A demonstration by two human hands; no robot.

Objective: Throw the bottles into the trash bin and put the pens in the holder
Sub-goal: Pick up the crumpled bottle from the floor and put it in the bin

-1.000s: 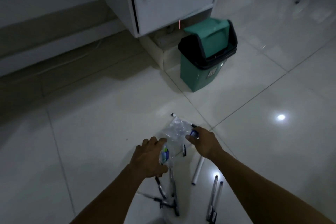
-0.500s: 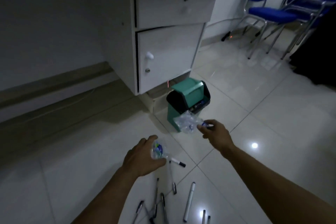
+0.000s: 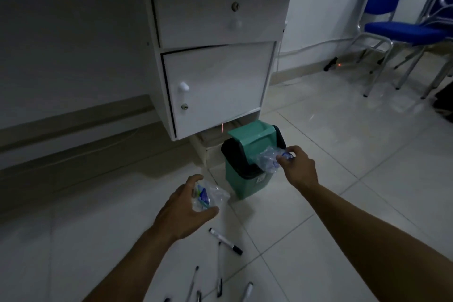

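A small green trash bin [image 3: 241, 185] with a black rim and a green swing lid stands on the floor under the desk corner. My right hand [image 3: 297, 167] grips a crushed clear bottle [image 3: 268, 160] by its blue-capped neck, right at the bin's lid opening. My left hand [image 3: 186, 208] holds a second crumpled clear bottle [image 3: 208, 197] with a blue-green label, lower and left of the bin. Several pens lie on the tiles near me, among them a white marker [image 3: 225, 241] with a black cap. No pen holder is in view.
A white desk [image 3: 215, 76] with a drawer and a cupboard door rises directly behind the bin. Blue chairs [image 3: 404, 32] with metal legs stand at the right. A cable runs along the wall base. Glossy white floor tiles spread to the right.
Both hands lifted the bottles off the floor. My right hand carried its bottle forward to the bin's lid, and the left rose with the other. My view tilted up toward the desk.
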